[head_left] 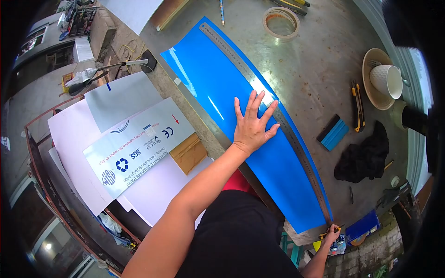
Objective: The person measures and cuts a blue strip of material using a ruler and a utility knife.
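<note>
Nearest us, at the table's near edge, the right hand (332, 231) has its grip closed round what looks like a small yellow-handled knife (337, 228). It is tiny at the frame's edge, so we cannot be sure of the blade. It sits at the near end of the long steel ruler (296, 146), which runs lengthwise along the right side of the glossy blue vinyl sheet (218, 83) lying on the grey metal table (315, 69).

Midway up, the left hand (252, 129) lies flat, its grip spread wide apart, palm on the sheet and fingertips on the ruler.

We judge the sheet thin, light, floppy and slick, so it is best held by pressing flat near the ruler rather than pinching. The ruler is stiff but may skate on the gloss.

Beyond, to the right, lie a blue squeegee (333, 133), a crumpled black cloth (366, 155), a yellow-and-black cutter (357, 106) and a white ribbed cup (387, 79). Farthest is a roll of tape (281, 22).
</note>
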{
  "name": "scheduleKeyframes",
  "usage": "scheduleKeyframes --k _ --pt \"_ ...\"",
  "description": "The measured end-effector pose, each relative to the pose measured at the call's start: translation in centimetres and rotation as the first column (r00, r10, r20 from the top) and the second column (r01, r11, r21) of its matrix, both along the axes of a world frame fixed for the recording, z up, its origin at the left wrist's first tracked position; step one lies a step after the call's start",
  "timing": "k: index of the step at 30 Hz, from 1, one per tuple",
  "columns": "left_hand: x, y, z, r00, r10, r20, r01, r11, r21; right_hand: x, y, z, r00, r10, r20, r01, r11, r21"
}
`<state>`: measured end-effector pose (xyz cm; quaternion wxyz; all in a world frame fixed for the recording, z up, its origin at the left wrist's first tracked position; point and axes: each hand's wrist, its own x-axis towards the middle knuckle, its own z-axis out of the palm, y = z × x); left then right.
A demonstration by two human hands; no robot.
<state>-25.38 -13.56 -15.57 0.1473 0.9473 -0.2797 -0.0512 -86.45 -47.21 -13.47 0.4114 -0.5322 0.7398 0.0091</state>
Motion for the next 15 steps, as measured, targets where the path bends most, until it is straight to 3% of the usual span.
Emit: scheduleKeyframes --k 15 --pt "-0.1 0.0 0.3 1.000 0.012 0.006 -0.012 1.000 -0.007 0.6 -0.3 0.8 0.999 0.035 -0.016 -0.035 0.999 0.034"
